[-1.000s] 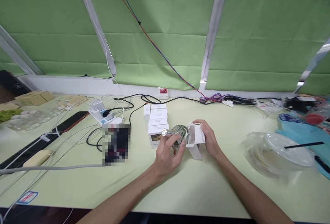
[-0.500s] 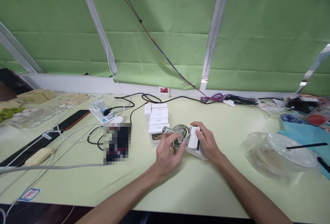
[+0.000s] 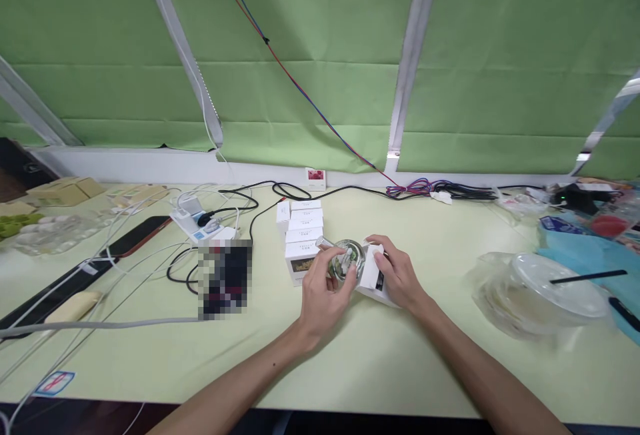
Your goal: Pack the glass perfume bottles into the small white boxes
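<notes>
Two bare hands meet at the middle of the bench [image 3: 250, 361], just right of the white boxes [image 3: 305, 221]. The left hand [image 3: 325, 288] has its grip closed round a clear, round bottle [image 3: 355, 251], thumb and fingers curled about its near side, with the silver cap [image 3: 323, 243] pointing left toward the boxes. The right hand [image 3: 399, 275] has its grip clasping a white carton [image 3: 371, 268], thumb laid on top, right beside the bottle. Whether bottle and carton touch is hard to tell at this size. The bottle looks like glass: rigid, smooth, probably heavy for its bulk, slippery under damp fingers and easy to chip if dropped. It is best held round the body, not by the cap, which might come loose. The carton looks like thin card, light and easily dented, so its side walls want a gentle hold.
</notes>
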{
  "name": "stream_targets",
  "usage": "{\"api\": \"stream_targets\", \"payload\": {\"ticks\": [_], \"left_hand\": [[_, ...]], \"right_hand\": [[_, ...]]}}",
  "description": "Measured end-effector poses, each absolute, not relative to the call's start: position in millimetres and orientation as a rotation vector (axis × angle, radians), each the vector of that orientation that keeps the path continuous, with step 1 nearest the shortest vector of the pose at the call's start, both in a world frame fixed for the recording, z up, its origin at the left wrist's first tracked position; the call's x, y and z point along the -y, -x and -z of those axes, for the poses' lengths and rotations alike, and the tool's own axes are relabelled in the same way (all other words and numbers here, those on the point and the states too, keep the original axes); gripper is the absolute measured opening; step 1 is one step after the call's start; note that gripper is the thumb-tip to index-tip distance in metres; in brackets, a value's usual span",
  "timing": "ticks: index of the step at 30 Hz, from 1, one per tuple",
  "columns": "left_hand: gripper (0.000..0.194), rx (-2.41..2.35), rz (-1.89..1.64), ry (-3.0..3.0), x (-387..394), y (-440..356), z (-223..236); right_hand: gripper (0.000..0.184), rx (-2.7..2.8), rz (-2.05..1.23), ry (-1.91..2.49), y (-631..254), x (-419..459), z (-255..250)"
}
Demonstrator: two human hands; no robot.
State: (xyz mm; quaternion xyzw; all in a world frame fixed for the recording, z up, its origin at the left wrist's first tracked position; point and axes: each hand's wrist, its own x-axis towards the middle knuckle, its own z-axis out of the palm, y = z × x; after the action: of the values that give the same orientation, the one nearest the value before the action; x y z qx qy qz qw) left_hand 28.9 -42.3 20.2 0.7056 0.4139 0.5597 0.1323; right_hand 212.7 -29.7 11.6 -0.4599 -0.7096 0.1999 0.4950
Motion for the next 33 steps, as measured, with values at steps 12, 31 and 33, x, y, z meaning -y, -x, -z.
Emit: {"api": "stream_targets", "payload": {"ticks": [12,31,33], "left_hand": [[0.022,-1.171,-1.56,-2.124,43.6,-27.8,-24.5],[0.032,-1.187,-1.324,-2.133,46.9,-28.2,-29.4],[0.032,-1.178,-1.315,-2.115,47.2,-28.1,-28.6]], "right_hand": [[0.037,1.639,-0.612,1.134,-209.5,32.4,-16.9],[0.036,1.551,-0.763,1.166,-211.8,30.5,-16.2],[0.037,1.563,-0.778,1.157,-212.0,30.9,-17.0]]}}
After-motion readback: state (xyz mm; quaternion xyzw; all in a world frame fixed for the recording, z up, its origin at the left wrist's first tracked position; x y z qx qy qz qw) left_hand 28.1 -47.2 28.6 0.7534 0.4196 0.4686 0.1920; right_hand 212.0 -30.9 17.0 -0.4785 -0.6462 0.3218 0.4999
